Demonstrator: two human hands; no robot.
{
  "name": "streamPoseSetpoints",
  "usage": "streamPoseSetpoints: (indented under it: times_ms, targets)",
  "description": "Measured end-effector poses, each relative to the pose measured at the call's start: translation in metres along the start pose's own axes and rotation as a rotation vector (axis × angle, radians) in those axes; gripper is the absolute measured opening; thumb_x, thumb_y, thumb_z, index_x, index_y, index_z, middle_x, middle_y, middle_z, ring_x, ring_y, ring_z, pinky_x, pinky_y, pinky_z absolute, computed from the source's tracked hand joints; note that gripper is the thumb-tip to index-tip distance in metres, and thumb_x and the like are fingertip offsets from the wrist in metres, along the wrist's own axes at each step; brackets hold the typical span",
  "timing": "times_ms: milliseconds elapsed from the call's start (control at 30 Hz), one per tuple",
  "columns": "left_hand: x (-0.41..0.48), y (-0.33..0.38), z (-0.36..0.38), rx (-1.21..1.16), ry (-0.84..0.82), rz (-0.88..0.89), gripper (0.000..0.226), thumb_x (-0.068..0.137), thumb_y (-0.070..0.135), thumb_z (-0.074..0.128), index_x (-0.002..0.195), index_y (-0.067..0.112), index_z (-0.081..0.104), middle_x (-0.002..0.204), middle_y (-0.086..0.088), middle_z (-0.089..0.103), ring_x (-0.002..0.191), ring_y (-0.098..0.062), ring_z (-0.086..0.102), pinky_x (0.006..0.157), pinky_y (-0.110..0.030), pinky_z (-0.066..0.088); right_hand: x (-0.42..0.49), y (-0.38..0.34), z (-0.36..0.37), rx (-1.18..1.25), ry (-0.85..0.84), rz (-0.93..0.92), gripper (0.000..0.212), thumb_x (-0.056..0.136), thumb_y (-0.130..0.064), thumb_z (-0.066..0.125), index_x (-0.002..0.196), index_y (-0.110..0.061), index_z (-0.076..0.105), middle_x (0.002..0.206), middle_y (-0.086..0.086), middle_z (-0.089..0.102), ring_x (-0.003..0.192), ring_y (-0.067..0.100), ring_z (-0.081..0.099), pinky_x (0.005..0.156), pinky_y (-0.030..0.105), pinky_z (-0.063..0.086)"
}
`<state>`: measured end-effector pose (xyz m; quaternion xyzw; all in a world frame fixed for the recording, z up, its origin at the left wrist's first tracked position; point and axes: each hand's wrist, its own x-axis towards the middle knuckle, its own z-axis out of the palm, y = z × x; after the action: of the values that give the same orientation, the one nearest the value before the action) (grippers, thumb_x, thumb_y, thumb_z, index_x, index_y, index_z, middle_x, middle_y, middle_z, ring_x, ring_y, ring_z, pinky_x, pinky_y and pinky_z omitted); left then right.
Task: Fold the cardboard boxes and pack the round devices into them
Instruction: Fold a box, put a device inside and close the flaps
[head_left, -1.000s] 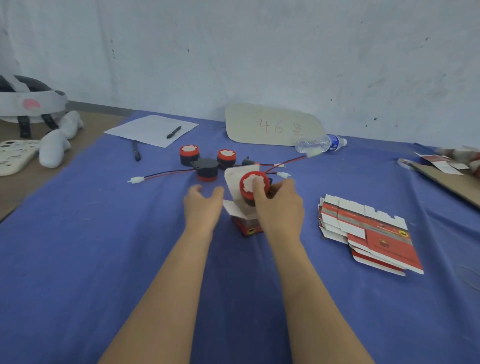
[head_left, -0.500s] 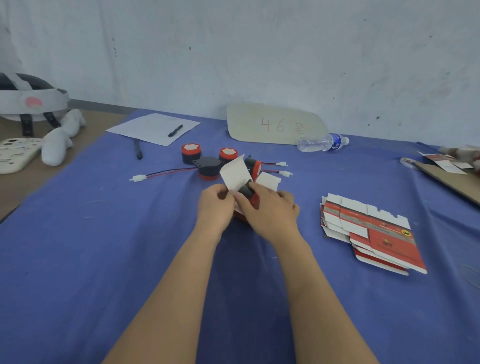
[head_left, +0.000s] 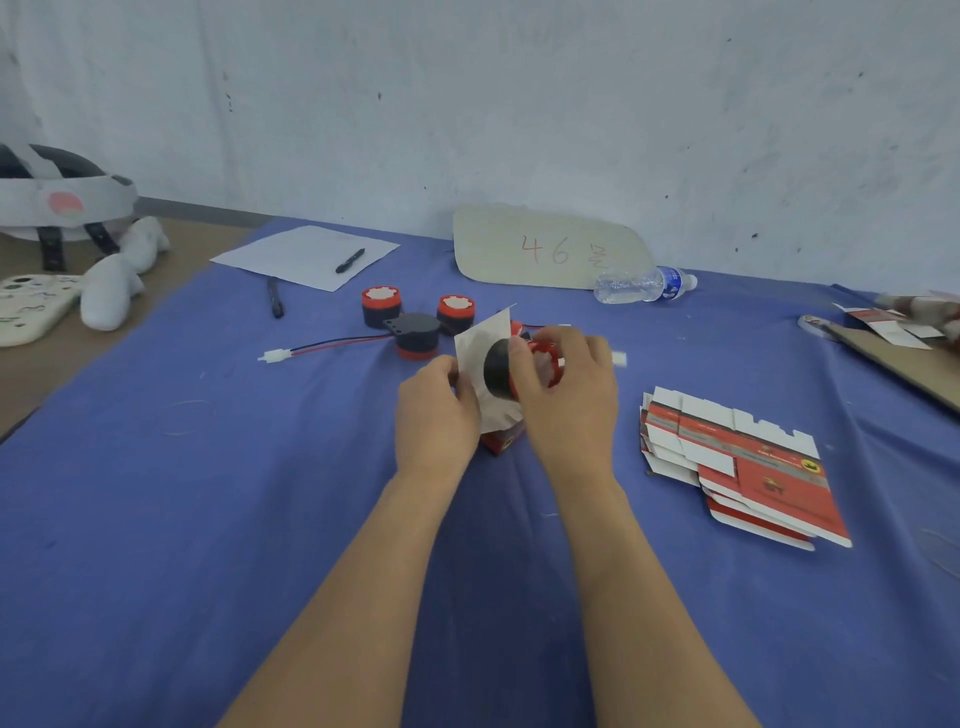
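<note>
My right hand (head_left: 569, 400) grips a round black-and-red device (head_left: 501, 368), tilted on its side at the mouth of a small red cardboard box (head_left: 501, 439). The box stands on the blue cloth, its white flap (head_left: 480, 345) up. My left hand (head_left: 434, 410) holds the box's left side and flap. Three more round devices sit behind: one (head_left: 381, 305) at the left, one (head_left: 456, 310) to its right, one (head_left: 415, 336) upside down with red and black wires. A stack of flat red-and-white boxes (head_left: 737, 462) lies to the right.
A cardboard sign marked 46 (head_left: 550, 249) and a plastic bottle (head_left: 641, 283) lie at the back. A paper sheet with a pen (head_left: 306, 254) is at back left, another pen (head_left: 275, 304) beside it. White objects (head_left: 117, 283) sit left; cardboard scraps (head_left: 893, 332) lie right.
The device went from upright above the box to tilted on its side at the mouth. My left hand moved in from the left and took hold of the box and flap.
</note>
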<state>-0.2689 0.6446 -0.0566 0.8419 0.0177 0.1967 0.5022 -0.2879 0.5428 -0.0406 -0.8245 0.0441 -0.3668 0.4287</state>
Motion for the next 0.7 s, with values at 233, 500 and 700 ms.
streamPoseSetpoints:
  times_ms: [233, 500, 700]
  targets:
    - [0.003, -0.001, 0.001, -0.092, -0.066, 0.013, 0.019, 0.096, 0.015, 0.051, 0.101, 0.012, 0.069, 0.094, 0.004, 0.064, 0.078, -0.007, 0.056, 0.06, -0.011, 0.039, 0.0, 0.009, 0.007, -0.227, -0.152, 0.043, 0.039, 0.089, -0.051, 0.056, 0.098, -0.016, 0.069, 0.097, -0.001, 0.061, 0.094, 0.018, 0.055, 0.068, 0.025, 0.039]
    - [0.007, -0.009, 0.002, -0.264, -0.091, -0.229, 0.018, 0.096, 0.014, 0.052, 0.105, 0.009, 0.067, 0.107, -0.007, 0.068, 0.096, -0.02, 0.063, 0.081, -0.033, 0.052, -0.002, 0.0, 0.009, -0.574, -0.371, -0.024, 0.03, 0.099, -0.029, 0.038, 0.099, -0.014, 0.064, 0.096, 0.004, 0.066, 0.086, 0.02, 0.053, 0.07, 0.03, 0.04]
    - [-0.004, 0.009, -0.007, -0.025, 0.251, 0.213, 0.024, 0.09, 0.013, 0.057, 0.114, 0.013, 0.062, 0.118, -0.003, 0.059, 0.107, -0.021, 0.052, 0.094, -0.034, 0.042, -0.001, 0.0, 0.006, -0.677, -0.334, -0.049, 0.036, 0.097, -0.027, 0.034, 0.08, -0.016, 0.064, 0.084, -0.001, 0.054, 0.092, 0.02, 0.044, 0.078, 0.033, 0.024]
